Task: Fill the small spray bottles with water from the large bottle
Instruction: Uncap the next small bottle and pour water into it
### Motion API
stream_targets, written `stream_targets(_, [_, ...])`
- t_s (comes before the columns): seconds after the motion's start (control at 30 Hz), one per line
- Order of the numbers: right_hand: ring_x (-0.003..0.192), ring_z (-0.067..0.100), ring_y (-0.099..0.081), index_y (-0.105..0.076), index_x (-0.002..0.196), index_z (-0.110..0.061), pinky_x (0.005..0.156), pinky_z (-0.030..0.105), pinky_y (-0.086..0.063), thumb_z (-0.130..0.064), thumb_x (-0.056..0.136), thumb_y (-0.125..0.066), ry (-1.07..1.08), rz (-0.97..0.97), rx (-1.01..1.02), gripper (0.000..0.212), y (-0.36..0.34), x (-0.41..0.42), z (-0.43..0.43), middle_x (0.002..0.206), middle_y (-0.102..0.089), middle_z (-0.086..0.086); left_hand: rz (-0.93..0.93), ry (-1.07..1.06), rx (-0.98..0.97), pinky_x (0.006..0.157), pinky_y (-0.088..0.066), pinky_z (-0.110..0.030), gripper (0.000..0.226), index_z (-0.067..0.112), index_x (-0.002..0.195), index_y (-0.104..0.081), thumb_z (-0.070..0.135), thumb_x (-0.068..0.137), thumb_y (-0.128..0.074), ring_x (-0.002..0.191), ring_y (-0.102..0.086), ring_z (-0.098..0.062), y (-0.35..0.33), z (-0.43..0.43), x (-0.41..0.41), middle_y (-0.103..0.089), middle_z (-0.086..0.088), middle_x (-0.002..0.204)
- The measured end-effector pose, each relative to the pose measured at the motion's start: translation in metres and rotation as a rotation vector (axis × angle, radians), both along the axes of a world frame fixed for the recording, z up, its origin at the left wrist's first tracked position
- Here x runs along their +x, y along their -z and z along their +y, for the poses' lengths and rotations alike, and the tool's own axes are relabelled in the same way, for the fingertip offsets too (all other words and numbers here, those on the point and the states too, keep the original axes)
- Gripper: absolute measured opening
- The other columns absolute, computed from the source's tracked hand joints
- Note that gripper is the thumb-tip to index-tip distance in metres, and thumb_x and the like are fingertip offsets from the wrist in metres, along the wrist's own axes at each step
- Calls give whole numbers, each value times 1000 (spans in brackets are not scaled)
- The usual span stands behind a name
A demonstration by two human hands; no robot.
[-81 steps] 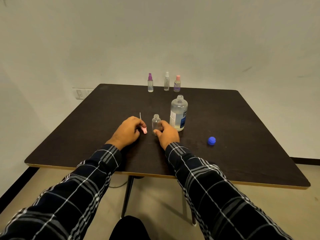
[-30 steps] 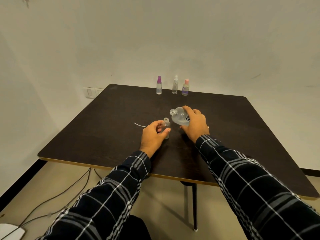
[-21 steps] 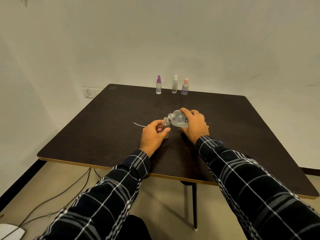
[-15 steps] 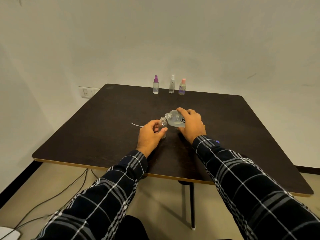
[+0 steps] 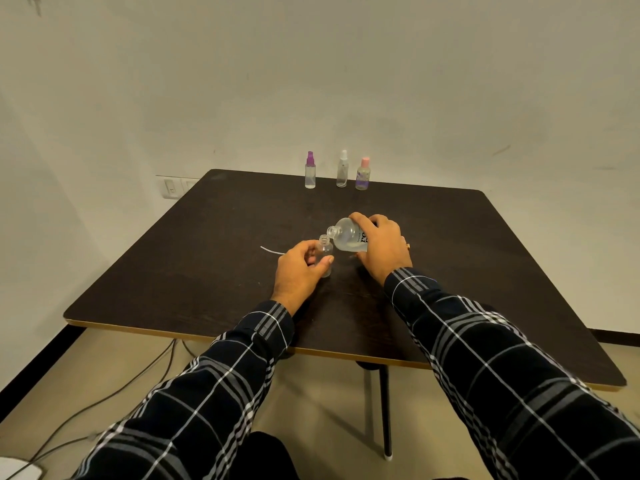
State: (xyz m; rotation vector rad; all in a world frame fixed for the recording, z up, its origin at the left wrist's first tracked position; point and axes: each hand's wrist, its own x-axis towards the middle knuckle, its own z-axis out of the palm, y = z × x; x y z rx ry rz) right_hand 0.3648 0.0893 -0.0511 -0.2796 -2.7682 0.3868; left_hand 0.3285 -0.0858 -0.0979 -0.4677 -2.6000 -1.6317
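A small clear bottle (image 5: 325,250) with no cap stands upright on the dark table (image 5: 207,237), held by my left hand (image 5: 298,270). My right hand (image 5: 382,249) grips the large clear bottle (image 5: 346,235), tipped on its side with its open mouth just above the small bottle's neck. Whether water is running I cannot tell. The small bottle's spray top is hidden behind my left hand; only its thin white tube (image 5: 272,250) shows on the table to the left.
Three capped small spray bottles stand at the table's far edge: purple cap (image 5: 310,170), white cap (image 5: 342,169), pink cap (image 5: 363,174). A wall socket (image 5: 171,187) sits left of the table. Cables (image 5: 104,400) lie on the floor below.
My right hand picked up the large bottle and tipped it leftward until its mouth reached the small bottle. My left hand let go of the spray top and took the small bottle.
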Motion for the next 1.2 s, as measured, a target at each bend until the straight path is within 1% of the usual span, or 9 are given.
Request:
stream_targets(0.17, [131, 31, -39, -38, 141, -40, 104, 60, -42, -23, 83, -77, 3, -31, 46, 72, -5, -1, 0, 138, -45, 6, -1, 0, -3, 76, -50, -9, 41, 24, 128, -62, 28, 89, -75, 95, -62, 4, 0, 0, 1, -69, 12, 112])
stream_targets(0.27, [131, 30, -38, -38, 142, -40, 103, 62, -40, -19, 86, -73, 13, -29, 64, 69, -6, 0, -1, 138, -44, 6, 0, -7, 16, 70, -48, -4, 38, 25, 125, -64, 28, 89, -76, 90, -62, 9, -1, -1, 2, -68, 16, 104])
stream_targets(0.33, [132, 30, -37, -37, 142, -41, 104, 64, -39, -18, 87, -72, 15, -26, 83, 69, -8, 1, -2, 139, -44, 6, -4, -5, 20, 70, -48, -5, 38, 26, 125, -65, 28, 89, -76, 90, -62, 10, -1, -1, 2, -68, 17, 102])
stream_targets(0.5, [136, 31, -33, -36, 143, -41, 107, 66, -35, -17, 87, -72, 19, -43, 110, 71, -12, 1, -2, 142, -41, 6, -9, 3, 29, 77, -50, -10, 39, 24, 126, -64, 27, 89, -76, 93, -62, 7, -1, -1, 2, -69, 14, 107])
stream_targets(0.63, [138, 32, -30, -35, 144, -40, 109, 68, -30, -12, 87, -71, 16, -52, 125, 73, -15, 1, -4, 144, -38, 7, -11, 2, 24, 72, -47, -8, 39, 24, 126, -64, 27, 89, -76, 92, -61, 8, -1, -1, 2, -68, 15, 108])
stream_targets(0.77, [140, 32, -28, -35, 146, -40, 110, 68, -27, -12, 88, -69, 25, -42, 150, 73, -18, 2, -5, 147, -37, 8, -8, 2, 20, 77, -49, -10, 38, 24, 126, -64, 27, 90, -75, 93, -61, 5, -1, -1, 2, -68, 13, 109])
stream_targets(1.0, [140, 32, -27, -35, 146, -39, 112, 68, -25, -12, 89, -68, 22, -48, 157, 72, -22, 4, -6, 147, -36, 8, -7, 5, 11, 72, -47, -9, 40, 23, 127, -63, 27, 90, -75, 93, -61, 5, -2, -1, 2, -68, 11, 112])
stream_targets(1.2, [140, 32, -27, -34, 147, -39, 112, 68, -26, -14, 89, -69, 29, -53, 165, 72, -23, 4, -7, 147, -36, 8, -3, 4, 3, 73, -49, -9, 38, 23, 126, -64, 27, 89, -76, 91, -61, 7, -2, 0, 1, -68, 13, 110])
